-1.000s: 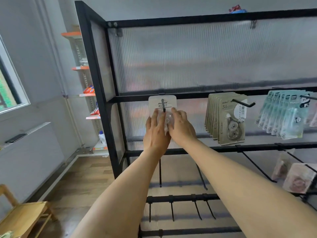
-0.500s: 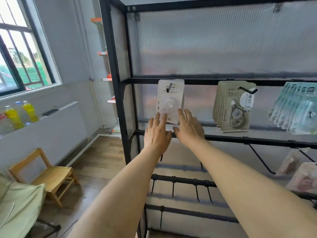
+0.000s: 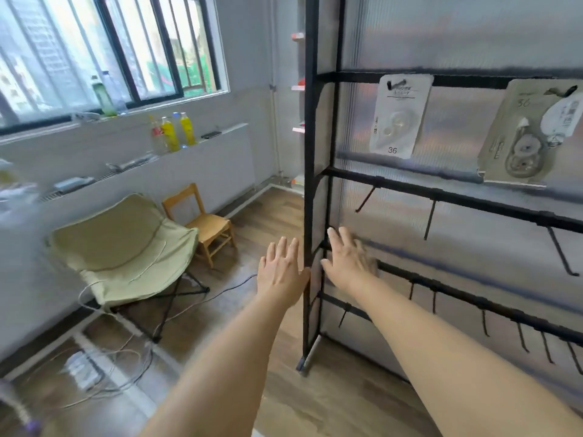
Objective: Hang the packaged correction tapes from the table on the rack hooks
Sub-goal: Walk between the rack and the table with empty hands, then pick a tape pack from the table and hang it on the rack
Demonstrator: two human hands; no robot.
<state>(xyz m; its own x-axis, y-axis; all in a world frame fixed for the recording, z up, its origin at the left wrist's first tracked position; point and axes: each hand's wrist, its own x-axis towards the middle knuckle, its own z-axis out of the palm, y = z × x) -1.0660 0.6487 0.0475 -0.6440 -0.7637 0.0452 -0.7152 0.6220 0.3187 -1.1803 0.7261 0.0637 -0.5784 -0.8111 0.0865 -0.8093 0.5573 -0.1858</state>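
Observation:
A white packaged correction tape [image 3: 400, 116] marked 36 hangs alone on a hook of the black rack [image 3: 310, 159], near its left post. To its right a stack of beige correction tape packs [image 3: 523, 137] hangs on another hook. My left hand [image 3: 280, 272] is low, just left of the rack post, fingers spread and holding nothing. My right hand [image 3: 347, 260] is also open, in front of a lower rack bar, well below the white pack. The table is out of view.
Several bare hooks [image 3: 430, 219] stick out from the lower bars. A green folding chair [image 3: 126, 244] and a small wooden chair [image 3: 205, 222] stand on the wood floor to the left, with cables [image 3: 104, 367] beside them. Bottles [image 3: 178, 130] line the window ledge.
Both hands have let go of the white pack, which now hangs on its hook, and dropped down and away from it. The view has turned left toward the room.

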